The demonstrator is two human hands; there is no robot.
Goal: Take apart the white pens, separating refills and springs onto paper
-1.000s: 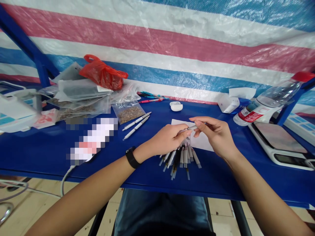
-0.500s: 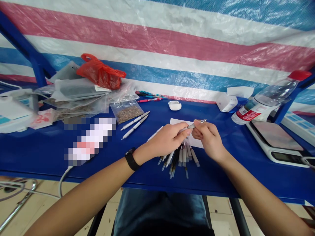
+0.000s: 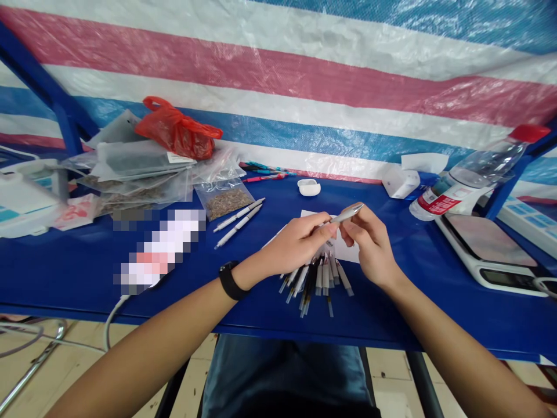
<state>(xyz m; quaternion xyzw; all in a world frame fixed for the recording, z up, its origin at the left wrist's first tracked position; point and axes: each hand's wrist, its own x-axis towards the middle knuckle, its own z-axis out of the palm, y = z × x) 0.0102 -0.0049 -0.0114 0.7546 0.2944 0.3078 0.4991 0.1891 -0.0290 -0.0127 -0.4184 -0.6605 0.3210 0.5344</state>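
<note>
My left hand (image 3: 296, 245) and my right hand (image 3: 369, 244) meet above the table, both holding a slim silver pen (image 3: 347, 213) by its lower half. Its pointed end sticks out up and to the right. Just below my fingers lies a fanned bunch of grey, white and black pen barrels and refills (image 3: 315, 284), partly on a white paper sheet (image 3: 348, 252), which my hands largely hide. Two white pens (image 3: 238, 223) lie side by side to the left of my left hand.
A blue table (image 3: 65, 273) holds a seed-filled plastic bag (image 3: 224, 201), a red plastic bag (image 3: 176, 132), a small white case (image 3: 309, 187), a water bottle (image 3: 470, 181), a digital scale (image 3: 487, 247), and a blurred item with a cable (image 3: 159, 249). A striped tarp (image 3: 278, 75) hangs behind.
The silver pen has tilted so its tip points higher. My right fingers have shifted up along it, and my right hand has moved slightly closer to the pen.
</note>
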